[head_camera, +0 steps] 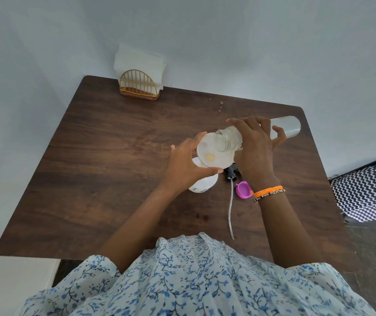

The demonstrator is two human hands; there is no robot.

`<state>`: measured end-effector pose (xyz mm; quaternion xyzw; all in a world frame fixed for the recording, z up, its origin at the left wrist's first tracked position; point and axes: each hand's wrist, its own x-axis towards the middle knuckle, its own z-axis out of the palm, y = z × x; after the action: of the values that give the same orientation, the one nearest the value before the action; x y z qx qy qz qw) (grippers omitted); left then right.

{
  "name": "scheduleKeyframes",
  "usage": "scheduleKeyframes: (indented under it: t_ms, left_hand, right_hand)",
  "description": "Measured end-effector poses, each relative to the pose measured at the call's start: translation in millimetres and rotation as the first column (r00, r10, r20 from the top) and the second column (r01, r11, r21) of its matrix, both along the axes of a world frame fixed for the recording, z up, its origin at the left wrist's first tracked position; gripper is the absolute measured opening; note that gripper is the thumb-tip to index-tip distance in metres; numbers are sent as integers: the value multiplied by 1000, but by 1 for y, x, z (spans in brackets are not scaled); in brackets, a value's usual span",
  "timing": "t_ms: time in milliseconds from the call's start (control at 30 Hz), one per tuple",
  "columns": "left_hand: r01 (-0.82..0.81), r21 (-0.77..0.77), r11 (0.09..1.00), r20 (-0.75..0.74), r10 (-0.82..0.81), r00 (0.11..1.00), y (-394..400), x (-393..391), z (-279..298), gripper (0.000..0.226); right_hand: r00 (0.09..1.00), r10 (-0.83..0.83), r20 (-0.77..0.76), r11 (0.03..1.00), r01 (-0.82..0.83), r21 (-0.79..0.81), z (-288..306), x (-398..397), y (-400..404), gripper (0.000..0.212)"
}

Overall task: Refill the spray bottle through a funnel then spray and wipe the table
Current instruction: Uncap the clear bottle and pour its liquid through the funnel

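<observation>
My right hand [254, 144] grips a clear refill bottle [285, 126], tipped almost flat, its open mouth [224, 140] over a white translucent funnel [209, 153]. My left hand [186, 163] holds the funnel's rim from the left. The funnel stands in a white spray bottle [202, 184], mostly hidden beneath it and my left hand. The black spray head [231, 174] lies on the table just right of the bottle, its clear dip tube [231, 208] trailing toward me. A pink cap [243, 189] lies beside my right wrist.
The dark wooden table [114, 156] fills the view and stands against a pale wall. A gold wire napkin holder [139, 86] with white tissues sits at the far left corner. A zigzag-patterned cloth [369, 190] lies off the right edge.
</observation>
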<state>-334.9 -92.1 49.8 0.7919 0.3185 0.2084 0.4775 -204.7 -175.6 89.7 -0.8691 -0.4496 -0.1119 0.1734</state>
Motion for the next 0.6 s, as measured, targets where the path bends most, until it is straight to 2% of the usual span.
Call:
scheduleKeyframes:
  t_ms: [600]
  left_hand:
    - [-14, 12, 1000, -19, 14, 1000, -2, 0, 4, 87]
  right_hand:
    - [1000, -3, -2, 1000, 3, -12, 2, -2, 0, 69]
